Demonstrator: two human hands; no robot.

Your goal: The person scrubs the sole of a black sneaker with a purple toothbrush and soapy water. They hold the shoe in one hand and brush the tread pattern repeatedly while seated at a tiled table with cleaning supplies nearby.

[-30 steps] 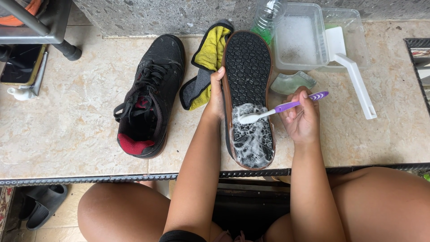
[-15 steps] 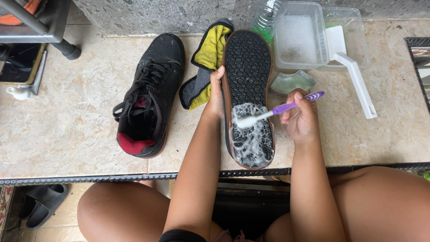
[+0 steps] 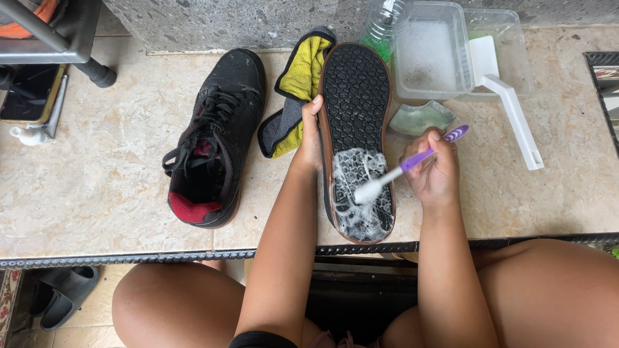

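At the far left, a dark phone (image 3: 26,93) lies on the stone ledge (image 3: 97,193) beside a small white object. Below the ledge edge, a dark sandal (image 3: 61,296) sits on the floor. Further right, an upright black shoe (image 3: 216,135) with black laces and a red lining stands on the ledge. Just beside it lies a yellow and grey cloth (image 3: 296,90), its right edge touching the overturned shoe (image 3: 358,103).

The left hand (image 3: 311,135) grasps the left side of the overturned shoe, fingers curled over the brown edge, holding it sole-up near the centre of the ledge. White foam covers the heel half of the black tread.

The right hand (image 3: 437,173) is clenched around the purple handle of a toothbrush (image 3: 406,166); the white bristle head rests on the foamy tread.

Behind the shoe stands a clear plastic bottle (image 3: 382,26). To its right sit a clear tub of soapy water (image 3: 429,55), a pale green soap piece (image 3: 422,117) and a white scrubbing brush (image 3: 506,96).
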